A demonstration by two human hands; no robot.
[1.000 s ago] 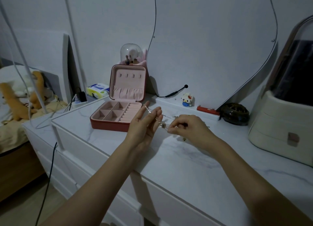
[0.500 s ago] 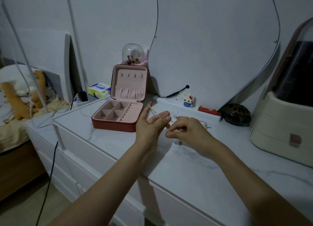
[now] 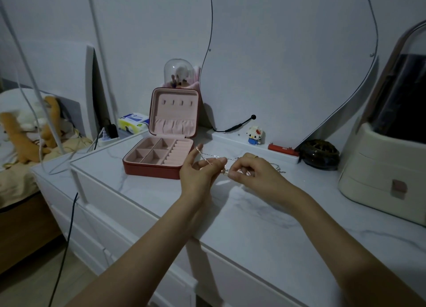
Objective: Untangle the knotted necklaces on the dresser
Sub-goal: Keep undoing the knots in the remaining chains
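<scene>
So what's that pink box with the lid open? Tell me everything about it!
The jewelry box is a small square case, dark red outside and lined in soft-looking pale pink. It sits flat on the white marble-look dresser top, left of both hands, with nothing touching it. Its lid stands upright at the back, showing a gathered pocket and a row of small tabs. The base has four square compartments and a strip of ridged ring rolls, all looking empty.

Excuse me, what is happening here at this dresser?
A person stands at the white marble-pattern dresser and works on thin tangled metal necklace chains. The left hand and the right hand each pinch the chains, holding them just above the top. The open red jewellery box with pink lining sits behind, with no jewellery visible in its compartments.
</scene>
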